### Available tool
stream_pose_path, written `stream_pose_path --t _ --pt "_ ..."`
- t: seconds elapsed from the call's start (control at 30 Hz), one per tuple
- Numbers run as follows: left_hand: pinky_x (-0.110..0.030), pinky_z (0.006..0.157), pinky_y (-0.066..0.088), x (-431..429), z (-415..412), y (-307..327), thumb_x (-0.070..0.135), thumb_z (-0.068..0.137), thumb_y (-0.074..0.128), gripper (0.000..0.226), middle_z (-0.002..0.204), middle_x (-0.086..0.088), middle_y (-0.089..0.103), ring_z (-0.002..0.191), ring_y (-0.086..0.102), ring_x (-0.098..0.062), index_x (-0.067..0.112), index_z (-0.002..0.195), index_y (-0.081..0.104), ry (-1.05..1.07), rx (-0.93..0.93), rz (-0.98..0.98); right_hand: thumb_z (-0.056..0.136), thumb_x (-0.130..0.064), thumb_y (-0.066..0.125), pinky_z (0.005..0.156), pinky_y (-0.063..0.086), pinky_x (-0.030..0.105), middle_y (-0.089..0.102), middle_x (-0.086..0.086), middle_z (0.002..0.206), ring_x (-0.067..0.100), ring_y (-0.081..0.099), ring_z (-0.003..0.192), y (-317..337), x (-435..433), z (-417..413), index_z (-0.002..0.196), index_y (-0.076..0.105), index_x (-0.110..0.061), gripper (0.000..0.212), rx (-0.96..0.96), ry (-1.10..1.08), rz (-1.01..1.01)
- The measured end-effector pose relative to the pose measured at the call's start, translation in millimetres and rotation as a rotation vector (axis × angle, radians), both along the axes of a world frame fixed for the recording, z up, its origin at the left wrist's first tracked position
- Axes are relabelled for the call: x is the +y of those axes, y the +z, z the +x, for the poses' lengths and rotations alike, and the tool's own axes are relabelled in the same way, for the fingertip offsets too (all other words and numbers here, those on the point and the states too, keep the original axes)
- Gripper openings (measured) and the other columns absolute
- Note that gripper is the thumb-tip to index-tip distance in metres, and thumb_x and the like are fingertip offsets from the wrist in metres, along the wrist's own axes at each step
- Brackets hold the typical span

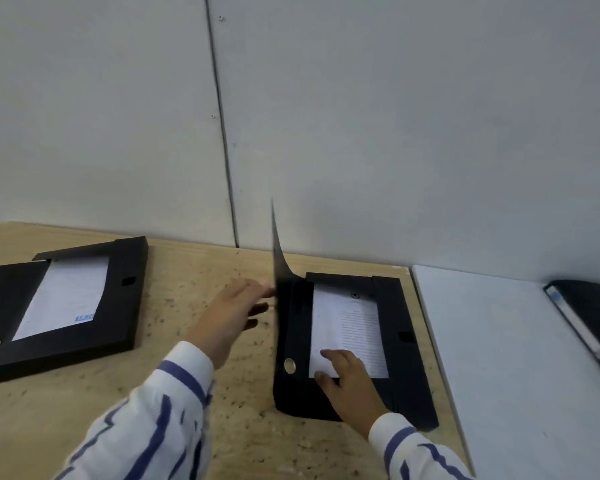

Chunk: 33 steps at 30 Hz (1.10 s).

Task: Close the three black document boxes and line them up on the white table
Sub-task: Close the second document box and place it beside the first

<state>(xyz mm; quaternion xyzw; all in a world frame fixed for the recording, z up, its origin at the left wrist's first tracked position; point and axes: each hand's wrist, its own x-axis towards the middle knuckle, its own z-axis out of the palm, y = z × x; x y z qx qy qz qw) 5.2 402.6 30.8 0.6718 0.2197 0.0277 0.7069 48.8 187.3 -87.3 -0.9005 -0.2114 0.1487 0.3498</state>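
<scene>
Three black document boxes are in view. The middle box (395, 341) lies on the tan table with printed paper inside, and its lid (278, 271) stands nearly upright, blurred. My left hand (229, 320) holds that lid's edge. My right hand (350, 382) presses flat on the paper and the box's front edge. A second box (125, 306) lies open at the left with paper showing. The third box (582, 306) lies on the white table (492, 358) at the right edge, partly cut off.
A tan speckled table (194, 271) carries the left and middle boxes and butts against the white table on its right. A grey panelled wall (361, 133) rises directly behind both tables.
</scene>
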Motion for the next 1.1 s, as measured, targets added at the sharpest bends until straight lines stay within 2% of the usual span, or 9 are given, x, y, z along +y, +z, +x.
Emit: stream_pose_path --t 0.1,0.17,0.23,0.33,0.43,0.57,0.7,0.87,1.1 --pt "-0.04 0.088 0.048 -42 20 -13 0.035 0.088 0.056 0.013 0.1 0.001 0.07 0.1 0.063 -0.018 0.027 0.085 0.065 -0.042 -0.011 0.105 0.095 -0.035 0.052 0.092 0.042 0.022 0.051 0.0 0.133 0.012 0.051 0.114 25 -14 14 0.13 0.05 -0.025 0.037 0.156 -0.136 0.238" --pt "-0.028 0.076 0.045 -61 34 -26 0.035 0.088 0.058 0.006 0.095 0.009 0.067 0.093 0.061 -0.012 0.034 0.087 0.063 -0.114 0.026 0.196 0.095 -0.04 0.048 0.083 0.048 0.025 0.058 0.0 0.127 0.014 0.058 0.107 45 -26 23 0.124 0.056 -0.03 0.032 0.308 -0.218 0.464" --pt "-0.02 0.07 0.04 -76 46 -40 0.034 0.088 0.058 0.008 0.097 0.015 0.063 0.089 0.058 -0.003 0.037 0.095 0.061 -0.212 0.088 0.267 0.095 -0.045 0.045 0.084 0.052 0.035 0.065 0.002 0.118 0.021 0.062 0.106 63 -40 32 0.117 0.061 -0.033 0.029 0.467 -0.297 0.701" --pt "-0.021 0.083 0.042 -91 58 -60 0.033 0.088 0.058 0.028 0.113 0.007 0.062 0.097 0.058 -0.005 0.029 0.116 0.06 -0.311 0.153 0.391 0.094 -0.052 0.043 0.084 0.054 0.037 0.068 -0.003 0.114 0.021 0.065 0.105 78 -63 44 0.116 0.06 -0.039 0.031 0.504 -0.375 0.802" --pt "-0.032 0.104 0.037 -97 63 -78 0.034 0.087 0.06 0.046 0.134 0.0 0.052 0.121 0.052 -0.018 0.023 0.131 0.052 -0.34 0.186 0.562 0.095 -0.045 0.045 0.093 0.053 0.039 0.059 -0.008 0.127 0.018 0.058 0.115 79 -83 52 0.126 0.051 -0.043 0.031 0.427 -0.457 0.715" --pt "-0.034 0.11 0.031 -98 65 -95 0.034 0.084 0.064 0.064 0.145 -0.005 0.039 0.132 0.04 -0.023 0.017 0.141 0.039 -0.33 0.233 0.685 0.096 -0.024 0.051 0.103 0.047 0.051 0.054 0.002 0.135 0.026 0.053 0.122 71 -101 60 0.137 0.041 -0.039 0.045 0.371 -0.481 0.551" --pt "-0.037 0.115 0.026 -96 66 -112 0.039 0.083 0.065 0.08 0.156 -0.007 0.023 0.141 0.028 -0.025 0.012 0.147 0.027 -0.259 0.319 0.712 0.095 -0.01 0.046 0.102 0.048 0.047 0.054 0.005 0.138 0.028 0.053 0.123 48 -108 59 0.142 0.036 -0.031 0.052 0.303 -0.447 0.284" --pt "-0.037 0.115 0.024 -99 64 -128 0.04 0.083 0.064 0.089 0.161 -0.001 0.003 0.145 0.017 -0.023 0.014 0.15 0.011 -0.272 0.347 0.714 0.095 -0.013 0.044 0.089 0.049 0.029 0.056 0.004 0.129 0.019 0.055 0.103 16 -106 55 0.142 0.033 -0.027 0.051 0.24 -0.445 0.025" --pt "-0.038 0.119 0.019 -105 64 -138 0.04 0.085 0.062 0.089 0.161 0.001 -0.004 0.147 0.008 -0.022 0.017 0.15 0.006 -0.25 0.386 0.785 0.091 -0.045 0.049 0.096 0.044 0.035 0.039 0.01 0.138 0.028 0.043 0.122 -7 -93 45 0.148 0.016 -0.023 0.069 0.07 -0.407 -0.368"
